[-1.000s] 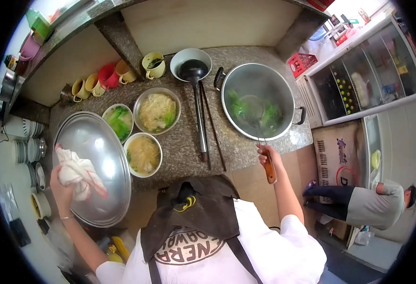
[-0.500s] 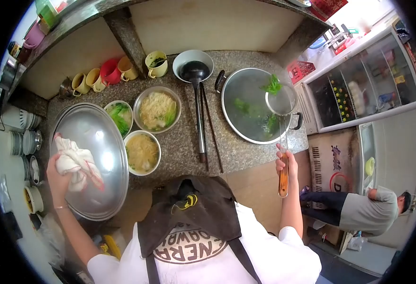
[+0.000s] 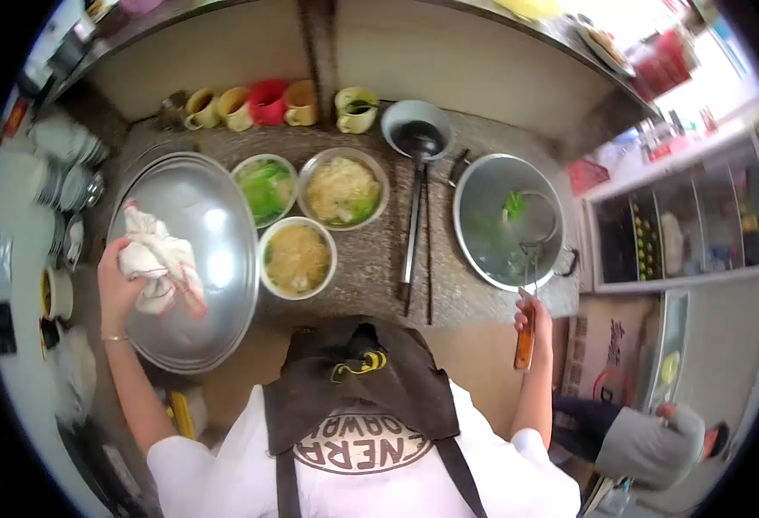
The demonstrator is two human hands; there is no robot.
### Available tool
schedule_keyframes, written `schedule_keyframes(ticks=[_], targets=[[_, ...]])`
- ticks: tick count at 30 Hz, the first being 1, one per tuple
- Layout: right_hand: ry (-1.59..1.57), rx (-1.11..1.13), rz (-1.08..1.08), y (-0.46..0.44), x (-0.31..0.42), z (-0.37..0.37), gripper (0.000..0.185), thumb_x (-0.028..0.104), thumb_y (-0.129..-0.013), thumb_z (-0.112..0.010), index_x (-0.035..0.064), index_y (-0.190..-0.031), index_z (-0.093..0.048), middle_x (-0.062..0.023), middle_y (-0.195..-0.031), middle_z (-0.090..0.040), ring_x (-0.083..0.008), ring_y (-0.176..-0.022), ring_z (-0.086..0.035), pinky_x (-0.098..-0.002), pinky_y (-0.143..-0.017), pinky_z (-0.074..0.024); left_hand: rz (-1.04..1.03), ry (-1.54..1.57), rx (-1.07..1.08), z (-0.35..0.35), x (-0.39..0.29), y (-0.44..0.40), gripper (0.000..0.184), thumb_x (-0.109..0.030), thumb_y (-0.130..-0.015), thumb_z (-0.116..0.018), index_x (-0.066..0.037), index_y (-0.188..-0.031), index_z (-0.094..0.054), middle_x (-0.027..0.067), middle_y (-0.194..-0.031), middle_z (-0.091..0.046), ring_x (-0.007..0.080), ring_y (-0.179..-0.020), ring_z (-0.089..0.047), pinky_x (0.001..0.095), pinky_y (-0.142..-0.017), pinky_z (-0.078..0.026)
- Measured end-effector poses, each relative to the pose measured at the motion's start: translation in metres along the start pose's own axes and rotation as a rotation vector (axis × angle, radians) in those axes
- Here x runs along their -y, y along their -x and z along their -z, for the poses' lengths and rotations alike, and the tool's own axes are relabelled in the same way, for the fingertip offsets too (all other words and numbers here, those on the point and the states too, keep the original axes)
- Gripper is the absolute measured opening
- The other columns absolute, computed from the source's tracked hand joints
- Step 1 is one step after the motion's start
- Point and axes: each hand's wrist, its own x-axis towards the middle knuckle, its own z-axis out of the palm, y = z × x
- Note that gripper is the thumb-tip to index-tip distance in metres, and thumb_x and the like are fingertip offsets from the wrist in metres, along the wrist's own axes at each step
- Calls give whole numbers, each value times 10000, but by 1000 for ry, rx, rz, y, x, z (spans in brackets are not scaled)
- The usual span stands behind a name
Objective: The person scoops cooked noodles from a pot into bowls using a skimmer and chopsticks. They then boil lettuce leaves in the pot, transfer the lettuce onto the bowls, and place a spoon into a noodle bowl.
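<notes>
My left hand (image 3: pixel 119 278) grips a white cloth (image 3: pixel 160 263) against the big round metal lid (image 3: pixel 215 302), which is tilted at the counter's left. Wrapped round the wooden handle of a wire strainer (image 3: pixel 528 335) is my right hand (image 3: pixel 532 312). The strainer's round head is inside the large steaming pot (image 3: pixel 476 259), with green leaves (image 3: pixel 514 205) beside it. Between lid and pot are a bowl of greens (image 3: pixel 265 192), a metal bowl of noodles (image 3: pixel 342 190) and a white bowl of noodle soup (image 3: pixel 297 257).
A black ladle (image 3: pixel 416 216) rests in a grey bowl (image 3: pixel 397 116), with chopsticks (image 3: pixel 430 259) alongside. Several cups (image 3: pixel 267 102) line the counter's back. Stacked plates (image 3: pixel 49 181) are at the left. Another person (image 3: pixel 651 445) stands at the right near a glass-door fridge (image 3: pixel 677 233).
The strainer lifted leaves to the pot's right rim, and its head is now back inside the pot. My view has turned, so the counter appears shifted. My left hand still holds the cloth.
</notes>
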Motion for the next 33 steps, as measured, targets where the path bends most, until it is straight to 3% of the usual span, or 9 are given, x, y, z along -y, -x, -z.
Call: schedule_keyframes(ticks=[9,12,15,18,19,22,27,30,33], targets=[[374,432,11,11,12,-186,387,213,-872,-397,4,-1196,-427,-16,-711,-465,-94,-439,-411,-237,-383,-340,23,-138,-35,12,39,17,491,-92,-519,-667,-18,-979,-511,146,-924,-564,308,-852,-558,338,-755,-446],[646,562,-29,-13,15,-249,354,183,-867,-431,17,-1178,-455,-5,-677,-457,-86,-428,-422,-239,-386,-350,76,-123,-6,9,50,5,496,-102,-511,-677,-24,-972,-509,144,-909,-561,306,-835,-558,338,-747,-447],[1044,699,169,-19,11,-289,383,203,-852,-478,-20,-1163,-471,-20,-692,-525,-72,-450,-442,-229,-409,-340,77,-132,-36,19,59,30,499,-111,-513,-683,-27,-973,-511,145,-906,-561,301,-832,-558,335,-744,-448],[1412,704,634,-25,2,-326,445,179,-823,-506,-61,-1189,-421,-204,-847,-599,-321,-725,-586,-348,-650,-442,97,-154,-58,22,64,45,493,-120,-518,-686,-26,-969,-511,146,-899,-562,303,-830,-558,334,-742,-447],[1423,709,578,-43,5,-346,445,179,-823,-506,-61,-1189,-421,-204,-847,-599,-321,-725,-586,-348,-650,-442,107,-145,-7,15,70,18,494,-123,-518,-686,-24,-969,-511,146,-897,-563,306,-832,-556,337,-741,-446],[1450,663,644,-23,3,-359,449,157,-814,-510,-77,-1185,-416,-267,-951,-567,-388,-886,-554,-375,-763,-426,99,-128,-33,26,66,38,497,-125,-515,-684,-20,-969,-510,147,-893,-565,313,-839,-553,343,-746,-443],[1180,516,732,-41,-13,-319,449,149,-820,-525,-64,-1200,-413,-246,-1041,-553,-332,-950,-554,-351,-804,-420,112,-120,22,18,70,19,506,-116,-500,-682,-25,-968,-511,147,-915,-557,325,-864,-542,352,-769,-435],[1026,264,604,-20,-14,-271,447,119,-819,-540,-50,-1212,-413,-195,-1059,-569,-225,-952,-557,-299,-796,-423,117,-44,8,20,62,20,533,-109,-483,-700,-23,-973,-509,147,-919,-550,316,-882,-542,351,-772,-433],[867,2,762,-60,-44,-218,468,118,-811,-548,-56,-1220,-403,-208,-1075,-553,-212,-955,-550,-295,-804,-422,23,-28,13,10,54,3,549,-120,-479,-717,-19,-976,-508,144,-911,-546,314,-874,-543,352,-769,-434]])
